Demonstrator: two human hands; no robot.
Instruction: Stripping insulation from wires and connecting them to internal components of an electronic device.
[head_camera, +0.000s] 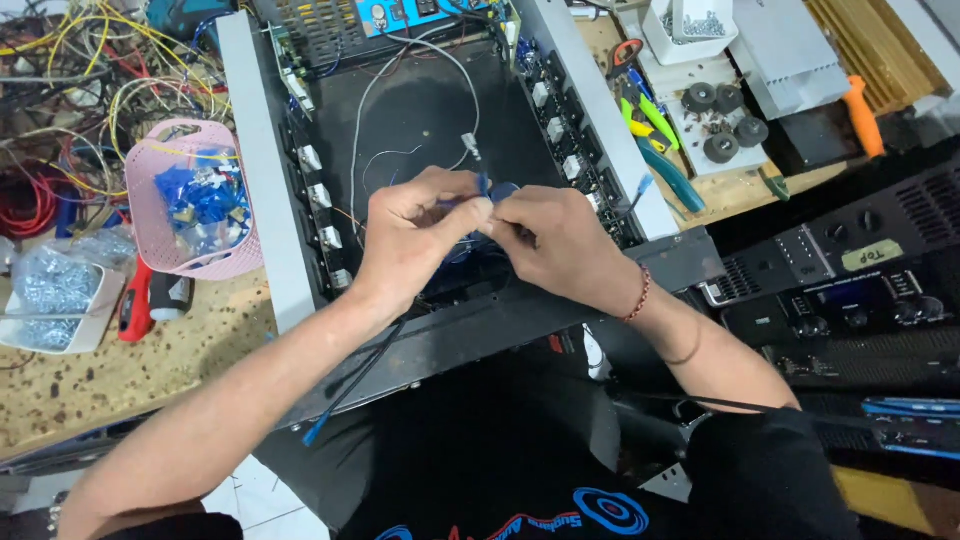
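Left hand (415, 235) and right hand (555, 245) pinch a blue wire (483, 186) over open amplifier chassis (440, 120). Left of chassis: pink basket (150, 220) holding blue connectors (205, 200); tray of screws (55, 290).

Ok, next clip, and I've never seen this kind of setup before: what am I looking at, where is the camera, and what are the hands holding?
There is one picture, taken by a camera on a person's head, looking down at their own two bare hands. The left hand and right hand meet over an open black metal chassis with its lid off, so wiring and circuit boards show along its sides. Between their fingers they pinch a thin blue wire; exactly how it is gripped is hidden. The chassis sits on a wooden workbench. To the left stand a pink basket of blue parts and a tangle of loose wires. To the right lie green-handled pliers and black knobs.
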